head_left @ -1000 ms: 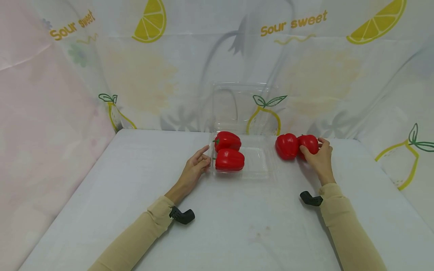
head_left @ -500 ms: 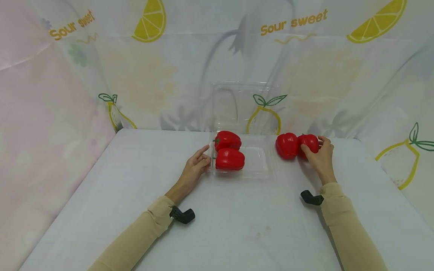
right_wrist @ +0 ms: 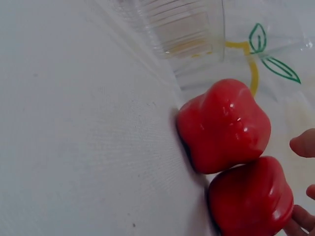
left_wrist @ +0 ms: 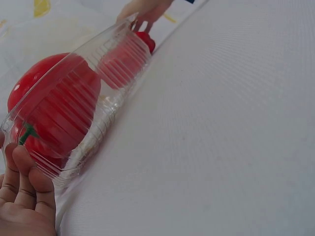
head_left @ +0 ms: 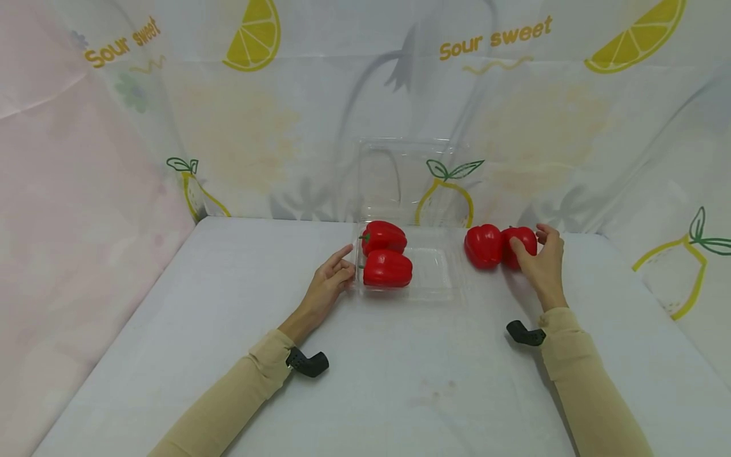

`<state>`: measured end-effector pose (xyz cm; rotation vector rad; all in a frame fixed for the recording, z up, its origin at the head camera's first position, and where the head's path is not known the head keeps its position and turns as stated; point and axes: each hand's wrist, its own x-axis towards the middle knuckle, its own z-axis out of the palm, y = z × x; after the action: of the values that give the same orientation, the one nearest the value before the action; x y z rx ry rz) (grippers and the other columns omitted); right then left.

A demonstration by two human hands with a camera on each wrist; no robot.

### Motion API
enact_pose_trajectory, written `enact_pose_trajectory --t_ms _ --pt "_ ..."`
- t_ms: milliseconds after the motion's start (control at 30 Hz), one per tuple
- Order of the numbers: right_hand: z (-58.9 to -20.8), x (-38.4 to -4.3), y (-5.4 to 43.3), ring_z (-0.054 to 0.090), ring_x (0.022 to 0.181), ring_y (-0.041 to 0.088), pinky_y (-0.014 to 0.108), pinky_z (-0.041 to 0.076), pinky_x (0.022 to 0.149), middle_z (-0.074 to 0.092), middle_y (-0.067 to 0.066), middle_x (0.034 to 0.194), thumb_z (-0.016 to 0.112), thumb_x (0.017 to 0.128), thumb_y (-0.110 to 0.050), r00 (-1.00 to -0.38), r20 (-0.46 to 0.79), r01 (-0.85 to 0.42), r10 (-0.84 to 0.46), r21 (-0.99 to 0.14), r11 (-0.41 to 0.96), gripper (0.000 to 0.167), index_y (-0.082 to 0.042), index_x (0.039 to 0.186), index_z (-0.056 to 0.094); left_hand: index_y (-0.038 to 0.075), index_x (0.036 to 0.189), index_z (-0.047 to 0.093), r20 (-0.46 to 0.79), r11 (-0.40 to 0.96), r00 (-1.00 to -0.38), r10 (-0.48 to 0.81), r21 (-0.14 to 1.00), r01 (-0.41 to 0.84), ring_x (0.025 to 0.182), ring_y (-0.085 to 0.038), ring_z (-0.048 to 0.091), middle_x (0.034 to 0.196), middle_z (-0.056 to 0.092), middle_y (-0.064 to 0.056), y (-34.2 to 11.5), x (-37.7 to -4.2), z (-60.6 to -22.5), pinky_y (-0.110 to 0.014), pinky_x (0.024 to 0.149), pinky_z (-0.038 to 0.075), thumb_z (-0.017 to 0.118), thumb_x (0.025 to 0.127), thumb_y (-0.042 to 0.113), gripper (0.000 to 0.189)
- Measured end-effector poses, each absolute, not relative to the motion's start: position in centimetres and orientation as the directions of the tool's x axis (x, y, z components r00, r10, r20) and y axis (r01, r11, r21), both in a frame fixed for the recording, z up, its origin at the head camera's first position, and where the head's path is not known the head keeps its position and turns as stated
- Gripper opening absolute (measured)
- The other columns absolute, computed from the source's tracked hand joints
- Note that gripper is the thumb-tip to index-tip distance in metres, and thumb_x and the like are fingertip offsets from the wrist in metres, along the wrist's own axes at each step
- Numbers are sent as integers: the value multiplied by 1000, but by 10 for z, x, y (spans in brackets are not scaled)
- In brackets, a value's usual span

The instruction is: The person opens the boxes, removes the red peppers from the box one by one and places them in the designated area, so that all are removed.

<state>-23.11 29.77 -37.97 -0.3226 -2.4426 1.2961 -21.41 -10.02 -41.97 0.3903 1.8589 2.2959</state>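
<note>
In the head view, two red bell peppers (head_left: 384, 236) lie on their sides in the left part of a clear plastic clamshell box (head_left: 431, 273). My left hand (head_left: 327, 284) rests beside the box, its fingertips against the outer left wall near a pepper's green stem (left_wrist: 28, 132). To the right of the box, two more red bell peppers stand side by side on the table. My right hand (head_left: 542, 266) is around the outer pepper (right_wrist: 251, 201), its thumb (right_wrist: 304, 143) lifted away from the skin and fingertips close to its far side. The inner pepper (right_wrist: 224, 128) leans against it.
The transparent lid (head_left: 394, 149) stands raised at the back, near the patterned curtain (head_left: 308, 127). White cloth covers the table (head_left: 365, 381). A dark wrist-worn device (head_left: 308, 363) sits on each sleeve.
My right hand's fingers have spread and drawn slightly away from the outer pepper, the thumb shifting right. My left hand, the box and the peppers stay in place.
</note>
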Motion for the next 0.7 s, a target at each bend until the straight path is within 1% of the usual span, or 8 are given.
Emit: enact_pose_trajectory --t_ms 133,267,467,700 --pt "-377 -231 294 29 132 30 51 32 105 33 17 141 54 92 -28 -893 270 -26 359 -828 560 61 -8 143 29 5 147 28 95 -202 -954 286 979 36 80 -6 47 90 51 5 -100 -214 -420 -19 71 42 46 96 7 54" --pt "-373 -230 289 30 132 30 52 31 105 35 17 138 55 91 -25 -882 319 -72 346 -819 570 57 -6 140 32 7 147 29 88 -194 -955 283 980 33 81 -7 47 91 50 4 -101 -213 -418 -19 72 42 46 97 8 53" --pt "-368 -228 284 29 133 30 54 32 107 35 16 140 55 91 -24 -889 323 -90 325 -818 568 57 -7 140 32 7 147 29 93 -207 -956 280 978 34 80 -7 47 90 51 5 -100 -213 -418 -18 72 43 45 96 6 54" --pt "-364 -228 281 31 132 32 56 34 105 35 16 140 56 91 -25 -902 318 -100 292 -812 575 58 -8 141 31 7 147 29 96 -203 -955 281 978 39 81 -7 47 90 51 5 -101 -213 -419 -18 72 43 46 95 7 54"
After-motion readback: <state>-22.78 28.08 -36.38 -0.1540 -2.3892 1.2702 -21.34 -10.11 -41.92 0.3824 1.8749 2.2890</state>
